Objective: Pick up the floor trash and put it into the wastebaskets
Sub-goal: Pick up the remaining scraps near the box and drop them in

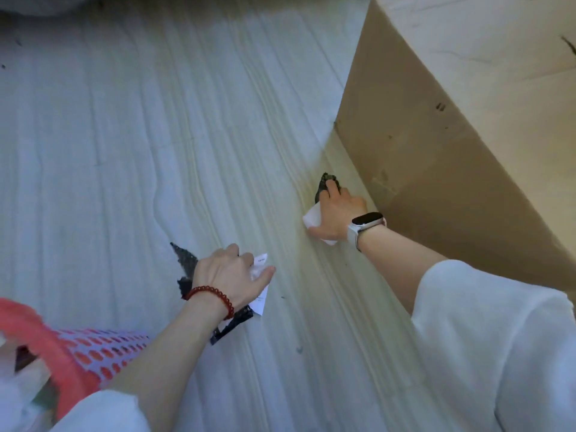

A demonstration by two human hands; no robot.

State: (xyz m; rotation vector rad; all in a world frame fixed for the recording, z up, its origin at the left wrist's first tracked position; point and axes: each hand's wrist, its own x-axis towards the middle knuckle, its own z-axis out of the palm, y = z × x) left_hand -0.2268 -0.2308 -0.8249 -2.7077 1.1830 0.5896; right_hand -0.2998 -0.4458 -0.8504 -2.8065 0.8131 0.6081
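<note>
I'm watching the right hand [338, 213] curling round a white scrap [313, 218] w/ its fingertips also pinching a dark crumpled bit [325, 182] that's lying on the floor [124, 135], right beside the foot of the cardboard box [436, 151]. The left hand [230, 275] is gripping a bunch of trash already: white paper [261, 294] under the thumb, dark wrapper pieces [185, 263] sticking out both sides. So both hands are closed on stuff, neither free. The red mesh wastebasket [93, 350] is sitting at lower left, near the left forearm, well apart from the right hand. To do this pickup well, I'm thinking: keep the white scrap trapped against the palm while the fingers are gathering the dark bit, otherwise one slips. Lift straight up, away from the box wall, then bring both loads over the basket rim before letting go. Can't tell if the dark bit is fully off the floor yet.
</note>
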